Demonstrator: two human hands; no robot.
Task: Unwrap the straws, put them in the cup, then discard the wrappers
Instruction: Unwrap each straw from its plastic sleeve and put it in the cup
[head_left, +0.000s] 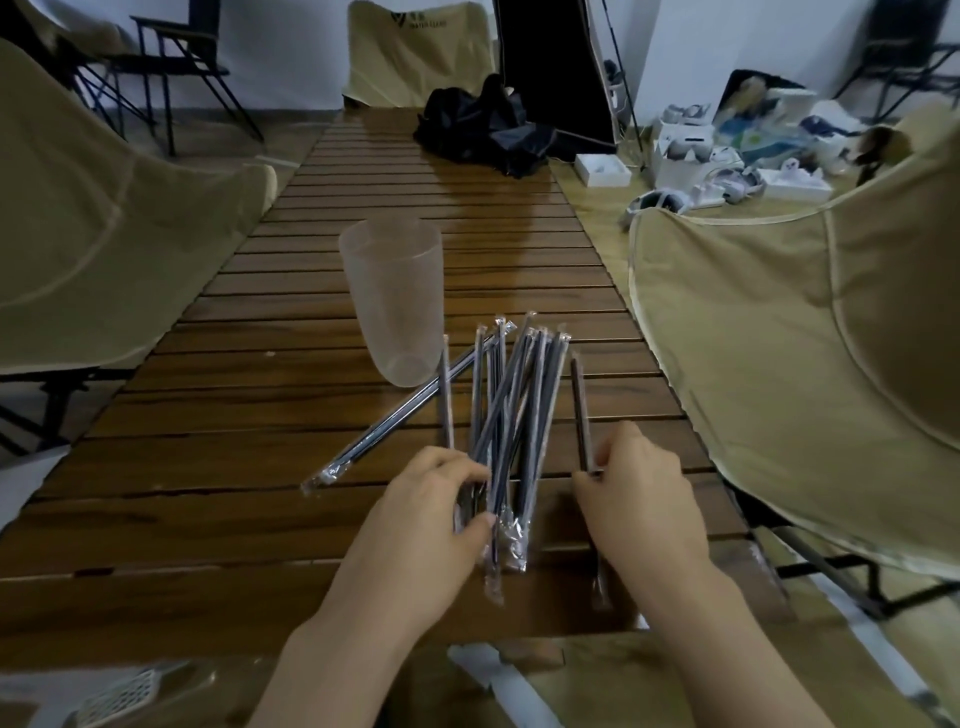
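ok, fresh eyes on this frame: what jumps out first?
The fan of wrapped black straws mid-table, its near ends held by the left hand. Beside it, the right hand pinches a single wrapped straw apart from the bundle. Just behind stands the empty translucent cup, upright on the slatted wooden table.

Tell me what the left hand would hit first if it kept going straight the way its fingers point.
The left hand points right, its fingers already on the bundle of wrapped straws. Pushing on, it would probably next meet the single straw pinched by the right hand; depth is unclear.
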